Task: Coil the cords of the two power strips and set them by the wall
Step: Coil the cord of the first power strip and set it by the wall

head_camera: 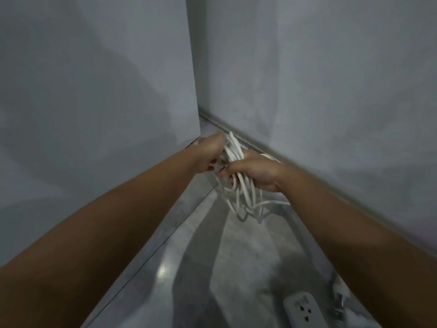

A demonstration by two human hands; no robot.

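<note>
A bundle of white cord (241,188) hangs in loops in front of me, above the floor near the corner of two grey walls. My left hand (209,153) grips the top of the bundle, fingers curled round the strands. My right hand (253,171) holds the same loops from the right, fingers wrapped round them. One strand trails off to the right beneath my right wrist. A white power strip (305,308) lies on the floor at the bottom right, its socket face up, partly cut off by the frame's edge.
A grey wall (94,114) stands close on the left and another grey wall (331,91) with a baseboard (236,131) on the right; they meet in a corner behind my hands. Between them runs a narrow strip of shiny marbled floor (212,268).
</note>
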